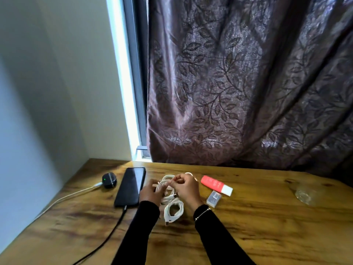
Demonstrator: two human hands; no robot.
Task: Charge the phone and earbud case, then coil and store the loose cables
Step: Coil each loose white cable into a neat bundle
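A black phone (130,186) lies on the wooden desk (257,226) with a black cable (114,224) plugged into its near end. Left of it sits a black earbud case (109,180) showing a green light, with a white cable (66,197) plugged in. My left hand (151,192) holds a bundle of white cable (165,183), and my right hand (186,186) pinches a strand of the same cable above it. A second coiled white cable (173,209) lies on the desk between my wrists, its plug end pointing toward me.
A coral and white tube (215,184) and a small clear plastic box (214,198) lie right of my hands. A clear glass dish (307,194) sits at the far right. A patterned curtain (248,83) hangs behind the desk, and a wall closes off the left side.
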